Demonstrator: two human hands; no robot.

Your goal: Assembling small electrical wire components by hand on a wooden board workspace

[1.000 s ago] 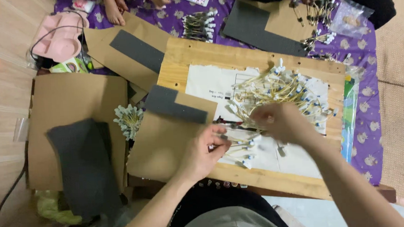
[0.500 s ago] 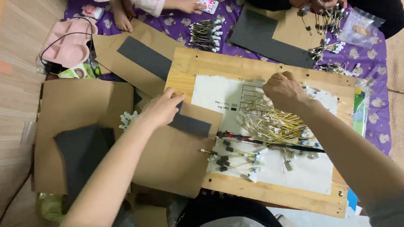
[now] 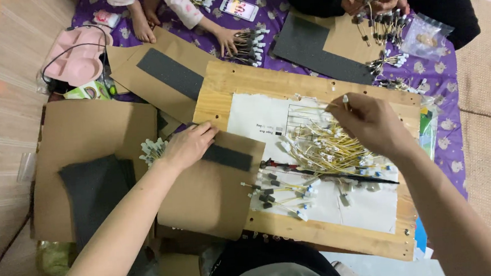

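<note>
On the wooden board (image 3: 220, 88), the right hand (image 3: 372, 124) pinches one yellow wire (image 3: 334, 105) above the wire pile (image 3: 328, 147); lifting it slowly should avoid tangles. The left hand (image 3: 186, 147) lies flat, holding nothing, on the cardboard sheet (image 3: 203, 197).

a phone (image 3: 238, 7) with a lit, many-coloured screen lies at the far edge of the purple cloth (image 3: 275, 17), a clear plastic bag (image 3: 425, 35) near its far right corner, and a white printed sheet (image 3: 261, 120) covers the wooden board (image 3: 264, 80).
</note>
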